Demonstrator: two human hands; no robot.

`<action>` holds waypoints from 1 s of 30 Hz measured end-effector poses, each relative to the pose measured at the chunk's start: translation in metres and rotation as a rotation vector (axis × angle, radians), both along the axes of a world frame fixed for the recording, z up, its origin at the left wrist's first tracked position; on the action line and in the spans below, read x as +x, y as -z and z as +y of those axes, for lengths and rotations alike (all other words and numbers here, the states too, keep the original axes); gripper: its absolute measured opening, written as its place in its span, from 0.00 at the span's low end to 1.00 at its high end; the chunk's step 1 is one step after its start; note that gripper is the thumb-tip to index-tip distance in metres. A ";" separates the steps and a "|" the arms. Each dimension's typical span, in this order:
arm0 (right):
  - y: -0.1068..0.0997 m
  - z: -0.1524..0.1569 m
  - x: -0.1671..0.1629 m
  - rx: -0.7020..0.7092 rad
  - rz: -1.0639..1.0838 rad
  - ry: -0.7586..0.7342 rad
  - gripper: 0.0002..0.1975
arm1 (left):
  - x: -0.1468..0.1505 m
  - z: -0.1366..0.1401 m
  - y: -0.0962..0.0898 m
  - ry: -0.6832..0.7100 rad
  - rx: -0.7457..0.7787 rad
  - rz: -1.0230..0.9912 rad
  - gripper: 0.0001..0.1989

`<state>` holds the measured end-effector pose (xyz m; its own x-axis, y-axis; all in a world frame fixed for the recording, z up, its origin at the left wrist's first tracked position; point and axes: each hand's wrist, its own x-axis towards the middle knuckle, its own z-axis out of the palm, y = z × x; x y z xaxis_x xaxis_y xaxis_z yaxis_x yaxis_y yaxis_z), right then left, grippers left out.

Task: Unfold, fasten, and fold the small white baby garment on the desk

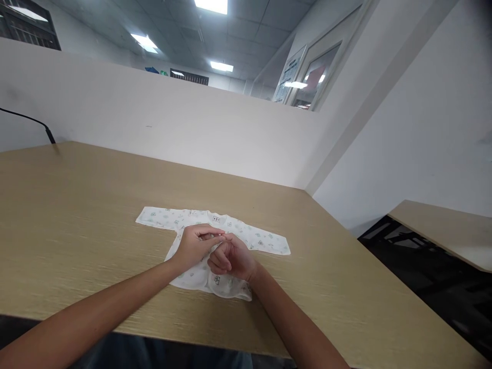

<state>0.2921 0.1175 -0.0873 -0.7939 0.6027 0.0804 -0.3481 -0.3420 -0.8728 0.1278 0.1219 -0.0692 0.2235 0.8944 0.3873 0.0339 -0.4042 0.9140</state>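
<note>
A white long-sleeved baby shirt (269,242) with small printed figures lies spread on the table, its sleeves stretched out to both sides. Over its chest, just below the neckline, my two hands meet at the fingertips. My left hand (196,246) is closed in a pinch, thumb against fingers. Touching it is my right hand (232,256), its thumb and index finger pinched and the other fingers curled in. Whatever lies between the fingertips is too small or hidden to make out. The hands cover the middle of the shirt's front; its lower hem shows beneath them.
The light wood table (96,205) ends at a low white partition (184,128) at the back. A black cable (48,132) rises at the far left. To the right, past the table's edge, stands another wooden surface (442,225) with dark framework below.
</note>
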 end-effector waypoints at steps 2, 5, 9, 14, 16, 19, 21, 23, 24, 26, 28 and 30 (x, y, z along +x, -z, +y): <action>0.000 0.000 -0.001 -0.001 -0.013 0.002 0.36 | 0.000 0.001 0.001 -0.006 -0.010 -0.008 0.09; -0.001 -0.001 -0.001 -0.006 0.002 -0.004 0.36 | 0.002 0.001 0.001 -0.015 -0.043 -0.022 0.09; -0.002 -0.002 -0.002 -0.005 0.001 0.021 0.37 | 0.002 0.001 0.000 -0.015 -0.052 -0.039 0.10; 0.000 -0.001 -0.002 0.010 -0.016 0.025 0.39 | 0.002 0.002 -0.001 -0.038 -0.053 -0.044 0.10; 0.000 -0.001 -0.002 -0.004 -0.026 0.034 0.39 | 0.002 0.002 -0.001 -0.038 -0.045 -0.040 0.10; -0.002 -0.001 -0.002 -0.021 -0.025 0.034 0.38 | 0.001 0.003 -0.001 -0.038 -0.041 -0.034 0.10; -0.003 -0.002 -0.003 -0.032 -0.041 0.040 0.38 | 0.001 0.003 0.000 -0.048 -0.036 -0.030 0.10; -0.004 -0.003 -0.003 -0.037 -0.071 0.050 0.39 | 0.001 0.003 0.002 -0.068 -0.016 -0.024 0.11; -0.004 -0.003 -0.003 -0.035 -0.083 0.053 0.40 | 0.001 0.004 0.002 -0.080 -0.001 -0.021 0.11; -0.005 -0.003 -0.002 -0.023 -0.094 0.060 0.40 | 0.000 0.004 0.002 -0.089 0.046 -0.016 0.12; -0.004 -0.002 -0.002 -0.010 -0.101 0.072 0.41 | -0.001 0.004 0.000 -0.063 0.092 -0.001 0.13; -0.004 -0.001 -0.001 -0.022 -0.128 0.088 0.42 | -0.003 0.003 -0.002 -0.003 0.100 0.030 0.14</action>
